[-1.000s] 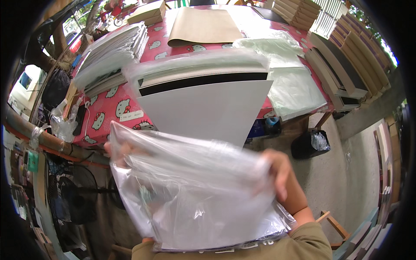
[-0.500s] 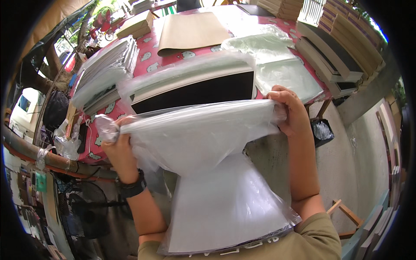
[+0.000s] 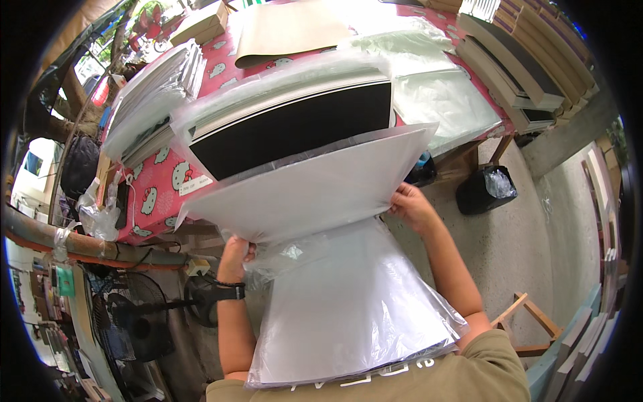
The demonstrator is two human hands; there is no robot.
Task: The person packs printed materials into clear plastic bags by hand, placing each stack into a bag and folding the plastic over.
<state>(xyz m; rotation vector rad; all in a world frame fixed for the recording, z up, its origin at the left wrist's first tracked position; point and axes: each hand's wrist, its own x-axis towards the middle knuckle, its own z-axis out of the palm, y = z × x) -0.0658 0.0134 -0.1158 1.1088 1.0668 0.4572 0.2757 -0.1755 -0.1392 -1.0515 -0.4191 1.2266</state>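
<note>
Your left hand (image 3: 236, 253) pinches the near left edge of a clear bag (image 3: 315, 191), fingers closed on the film. The bag, with a white sheet (image 3: 355, 308) partly in it, spans between your hands and down to your chest. Your right hand (image 3: 410, 206) grips its right edge. Beyond both hands, a black board (image 3: 295, 127) lies on the table (image 3: 157, 194).

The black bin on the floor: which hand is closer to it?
The right hand. It grips the plastic sheet just left of the black bin. The left hand holds the sheet's other side, much farther from it.
</note>
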